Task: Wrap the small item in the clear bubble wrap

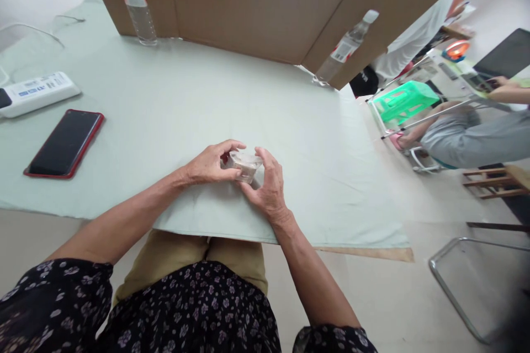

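Observation:
A small clear plastic container is held just above or on the pale green tablecloth, near the table's front edge. Something whitish shows inside it, too small to make out. My left hand grips its left side, thumb toward me and fingers curled round the far side. From the right, my right hand closes on the container, its thumb low at the near side and its fingertips by the upper rim. The fingers partly cover the container's sides.
A cardboard panel stands at the back, with a water bottle at left and another bottle at right. A phone and a white power strip lie left. Rightward, a person sits near a green stool.

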Demonstrator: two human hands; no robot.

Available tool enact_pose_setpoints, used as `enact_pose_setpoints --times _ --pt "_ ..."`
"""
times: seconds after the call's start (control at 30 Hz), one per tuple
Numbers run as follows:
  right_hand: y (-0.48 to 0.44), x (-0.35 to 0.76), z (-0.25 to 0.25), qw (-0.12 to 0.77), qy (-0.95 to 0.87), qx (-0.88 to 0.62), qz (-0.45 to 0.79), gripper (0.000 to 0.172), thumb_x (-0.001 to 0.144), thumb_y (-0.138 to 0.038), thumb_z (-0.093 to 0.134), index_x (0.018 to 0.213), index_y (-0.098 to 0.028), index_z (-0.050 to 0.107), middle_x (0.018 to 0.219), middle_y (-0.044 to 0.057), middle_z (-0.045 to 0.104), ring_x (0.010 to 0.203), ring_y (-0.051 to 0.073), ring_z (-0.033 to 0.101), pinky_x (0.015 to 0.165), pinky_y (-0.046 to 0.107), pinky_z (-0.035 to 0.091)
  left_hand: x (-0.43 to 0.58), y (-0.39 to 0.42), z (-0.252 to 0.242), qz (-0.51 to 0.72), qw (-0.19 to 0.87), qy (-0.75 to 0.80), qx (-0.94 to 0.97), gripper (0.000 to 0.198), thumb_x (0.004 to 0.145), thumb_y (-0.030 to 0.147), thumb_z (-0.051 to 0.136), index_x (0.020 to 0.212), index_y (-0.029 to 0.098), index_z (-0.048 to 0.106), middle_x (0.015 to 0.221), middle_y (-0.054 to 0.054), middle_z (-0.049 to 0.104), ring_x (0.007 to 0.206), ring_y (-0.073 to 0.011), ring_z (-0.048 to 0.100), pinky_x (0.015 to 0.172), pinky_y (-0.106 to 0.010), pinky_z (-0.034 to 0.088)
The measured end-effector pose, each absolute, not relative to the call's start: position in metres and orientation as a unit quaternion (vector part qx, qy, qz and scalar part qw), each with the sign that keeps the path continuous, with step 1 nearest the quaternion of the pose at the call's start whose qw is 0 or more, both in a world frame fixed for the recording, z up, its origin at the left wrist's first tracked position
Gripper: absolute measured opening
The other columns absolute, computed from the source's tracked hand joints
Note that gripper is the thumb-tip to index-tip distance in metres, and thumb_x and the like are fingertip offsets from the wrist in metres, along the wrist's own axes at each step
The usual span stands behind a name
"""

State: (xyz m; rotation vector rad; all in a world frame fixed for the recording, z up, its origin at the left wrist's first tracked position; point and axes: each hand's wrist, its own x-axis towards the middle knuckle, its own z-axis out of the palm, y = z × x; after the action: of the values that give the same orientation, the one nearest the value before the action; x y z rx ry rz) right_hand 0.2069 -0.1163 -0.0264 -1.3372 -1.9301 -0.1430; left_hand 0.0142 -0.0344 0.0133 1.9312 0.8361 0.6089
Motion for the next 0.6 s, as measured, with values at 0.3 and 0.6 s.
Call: enact_pose_setpoints --times 0.3,0.6 --pt "-0.1175 0.2054 -0.0249 0.398 -0.751 -0.524 -0.060 0.071 0.089 -0.035 0.063 0.151 -0.024 0.031 0.136 0.016 0.060 0.125 0.033 0.058 0.103 0.054 0.048 0.0132 -0.0340 0.0136 0.265 0.423 0.314 0.808 0.055 0.073 0.038 0.066 0.123 0.017 0.061 0.118 -0.009 0.068 0.096 -0.0207 0.063 0.089 -0.033 0.051" --pt "-0.1163 0.2073 -0.0278 0.361 -0.772 -0.524 -0.003 0.052 0.085 -0.042 0.070 0.131 -0.022 0.056 0.126 0.014 0.068 0.116 0.030 0.064 0.096 0.046 0.049 0.0137 -0.0339 0.0133 0.205 0.447 0.328 0.807 0.044 0.076 0.041 0.063 0.113 0.019 0.066 0.093 -0.003 0.069 0.076 -0.0163 0.059 0.070 -0.028 0.048"
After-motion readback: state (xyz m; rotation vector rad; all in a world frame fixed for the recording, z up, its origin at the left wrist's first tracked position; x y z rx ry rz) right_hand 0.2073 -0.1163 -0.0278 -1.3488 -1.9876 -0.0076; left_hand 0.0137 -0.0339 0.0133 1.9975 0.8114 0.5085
